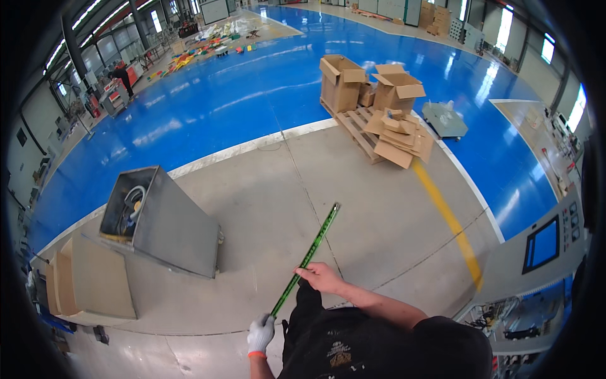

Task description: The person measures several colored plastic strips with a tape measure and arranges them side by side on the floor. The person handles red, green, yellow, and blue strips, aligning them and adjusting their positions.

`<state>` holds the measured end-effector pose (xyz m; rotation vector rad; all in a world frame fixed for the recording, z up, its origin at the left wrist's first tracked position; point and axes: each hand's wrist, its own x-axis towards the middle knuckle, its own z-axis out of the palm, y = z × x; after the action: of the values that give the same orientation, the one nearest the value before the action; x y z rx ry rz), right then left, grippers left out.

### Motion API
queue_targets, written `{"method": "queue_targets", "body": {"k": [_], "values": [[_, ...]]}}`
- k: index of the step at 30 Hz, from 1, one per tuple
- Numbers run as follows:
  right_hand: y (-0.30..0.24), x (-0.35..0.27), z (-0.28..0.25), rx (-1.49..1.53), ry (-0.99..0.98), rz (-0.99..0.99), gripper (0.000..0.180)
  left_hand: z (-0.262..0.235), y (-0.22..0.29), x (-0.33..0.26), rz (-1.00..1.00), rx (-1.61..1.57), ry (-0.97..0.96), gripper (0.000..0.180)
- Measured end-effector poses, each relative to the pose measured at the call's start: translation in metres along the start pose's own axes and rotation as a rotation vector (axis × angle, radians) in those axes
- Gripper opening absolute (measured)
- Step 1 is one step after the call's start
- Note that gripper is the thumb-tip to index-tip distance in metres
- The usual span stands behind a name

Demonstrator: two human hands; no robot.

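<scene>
A long, thin green strip (322,235) with dark marks along it and a silvery far end slants across in front of me. My right hand (320,278), bare, pinches it near its middle. Around its near end the fingers of my left hand (260,333) are closed; that hand wears a white glove with an orange cuff. The far end points up and to the right over the grey floor, touching nothing that I can make out.
A grey metal bin (177,227) with hoses inside stands left, beside an open cardboard box (95,284). Ahead right, boxes (341,88) and flattened cardboard (404,136) lie on a wooden pallet (360,136). A control cabinet (505,271) stands right. A person (122,77) is far left.
</scene>
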<state>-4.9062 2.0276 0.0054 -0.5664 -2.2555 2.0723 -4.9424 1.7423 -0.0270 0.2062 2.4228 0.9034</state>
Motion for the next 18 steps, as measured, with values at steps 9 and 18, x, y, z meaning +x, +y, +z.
{"method": "queue_targets", "body": {"k": [9, 18], "values": [[-0.075, 0.326, -0.109, -0.104, 0.139, -0.021, 0.032, -0.048, 0.294, 0.369, 0.176, -0.043, -0.202, 0.036], [-0.090, 0.699, -0.297, 0.552, 0.173, -0.031, 0.028, -0.073, 0.559, 0.697, 0.245, -0.479, -0.550, 0.055]]}}
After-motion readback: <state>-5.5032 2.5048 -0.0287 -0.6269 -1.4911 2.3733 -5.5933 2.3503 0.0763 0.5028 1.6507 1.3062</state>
